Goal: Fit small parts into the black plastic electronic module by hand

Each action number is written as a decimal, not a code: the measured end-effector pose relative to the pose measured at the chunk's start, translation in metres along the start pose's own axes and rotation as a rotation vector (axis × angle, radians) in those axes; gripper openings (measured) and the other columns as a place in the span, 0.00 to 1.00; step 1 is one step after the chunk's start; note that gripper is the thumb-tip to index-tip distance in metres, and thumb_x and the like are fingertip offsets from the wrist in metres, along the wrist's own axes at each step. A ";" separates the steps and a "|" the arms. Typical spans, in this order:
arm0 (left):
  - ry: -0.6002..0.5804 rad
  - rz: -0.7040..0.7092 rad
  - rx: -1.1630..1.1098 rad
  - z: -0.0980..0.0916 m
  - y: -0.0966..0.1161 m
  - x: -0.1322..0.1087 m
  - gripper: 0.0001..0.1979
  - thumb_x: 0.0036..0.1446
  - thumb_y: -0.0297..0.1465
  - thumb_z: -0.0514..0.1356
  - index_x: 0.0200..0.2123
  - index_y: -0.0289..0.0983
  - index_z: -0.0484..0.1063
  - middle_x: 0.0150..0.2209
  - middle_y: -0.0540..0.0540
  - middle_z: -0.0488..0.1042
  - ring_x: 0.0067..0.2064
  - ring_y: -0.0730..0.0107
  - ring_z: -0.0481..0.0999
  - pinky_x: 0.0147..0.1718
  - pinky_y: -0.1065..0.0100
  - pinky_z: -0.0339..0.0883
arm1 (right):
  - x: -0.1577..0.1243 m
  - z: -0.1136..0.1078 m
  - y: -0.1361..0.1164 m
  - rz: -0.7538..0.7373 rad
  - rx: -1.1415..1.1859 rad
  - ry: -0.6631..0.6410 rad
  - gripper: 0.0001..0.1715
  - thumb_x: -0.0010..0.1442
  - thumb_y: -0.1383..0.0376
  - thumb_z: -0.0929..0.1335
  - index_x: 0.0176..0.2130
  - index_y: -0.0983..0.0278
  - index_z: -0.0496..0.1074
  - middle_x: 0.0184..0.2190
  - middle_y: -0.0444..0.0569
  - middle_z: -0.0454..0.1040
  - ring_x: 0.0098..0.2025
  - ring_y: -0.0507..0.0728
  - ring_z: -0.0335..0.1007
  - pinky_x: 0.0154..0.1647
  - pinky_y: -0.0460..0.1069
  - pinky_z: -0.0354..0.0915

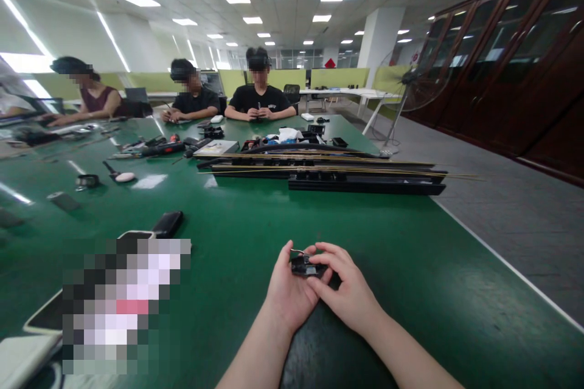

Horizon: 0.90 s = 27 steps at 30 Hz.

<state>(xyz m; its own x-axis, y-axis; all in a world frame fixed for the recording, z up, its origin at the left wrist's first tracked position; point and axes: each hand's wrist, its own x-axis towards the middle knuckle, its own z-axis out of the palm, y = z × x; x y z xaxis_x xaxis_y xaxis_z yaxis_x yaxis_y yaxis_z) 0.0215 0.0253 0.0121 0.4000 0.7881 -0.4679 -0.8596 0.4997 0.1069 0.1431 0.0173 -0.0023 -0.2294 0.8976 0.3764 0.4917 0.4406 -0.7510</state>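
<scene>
Both my hands meet just above the front of the green table (pixel 237 292). A small black plastic part (pixel 305 267) with a thin bent metal piece (pixel 298 251) at its top lies across my left hand (pixel 287 292), whose fingers curl round it from below and the left. From the right, my right hand (pixel 344 285) grips the same part between thumb and fingers. The fingers cover its right end, and its exact kind cannot be made out.
Long black rails (pixel 365 183) with thin brass-coloured rods (pixel 319 170) lie across the table ahead. At left are a blurred-out screen (pixel 132 292), a black case (pixel 168 223) and a metal block (pixel 64 200). Several people sit beyond; a fan (pixel 406 78) stands at right.
</scene>
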 end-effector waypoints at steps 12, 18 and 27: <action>-0.032 -0.014 -0.020 -0.004 0.000 0.002 0.15 0.55 0.39 0.51 0.29 0.32 0.66 0.28 0.46 0.69 0.28 0.72 0.70 0.33 0.66 0.69 | 0.000 0.000 -0.001 0.049 0.073 -0.016 0.11 0.48 0.69 0.68 0.34 0.58 0.72 0.46 0.50 0.68 0.51 0.60 0.61 0.53 0.58 0.56; -0.026 -0.002 -0.001 -0.002 -0.001 0.000 0.16 0.54 0.39 0.52 0.28 0.31 0.67 0.31 0.42 0.70 0.32 0.69 0.72 0.35 0.66 0.69 | 0.003 0.001 0.005 0.170 0.277 0.046 0.08 0.48 0.68 0.69 0.33 0.60 0.72 0.43 0.50 0.70 0.48 0.59 0.64 0.52 0.56 0.57; 0.017 0.003 -0.014 -0.005 0.000 0.002 0.15 0.53 0.38 0.54 0.29 0.30 0.68 0.30 0.42 0.71 0.34 0.66 0.73 0.36 0.65 0.70 | 0.008 0.001 0.013 0.370 0.623 0.134 0.14 0.46 0.59 0.70 0.34 0.62 0.72 0.33 0.48 0.75 0.38 0.58 0.70 0.45 0.54 0.63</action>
<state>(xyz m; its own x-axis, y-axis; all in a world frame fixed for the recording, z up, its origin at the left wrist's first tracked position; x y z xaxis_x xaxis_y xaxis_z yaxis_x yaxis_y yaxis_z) 0.0213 0.0251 0.0063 0.3922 0.7829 -0.4829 -0.8649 0.4926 0.0961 0.1466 0.0306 -0.0097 -0.0167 0.9973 0.0720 -0.0608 0.0708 -0.9956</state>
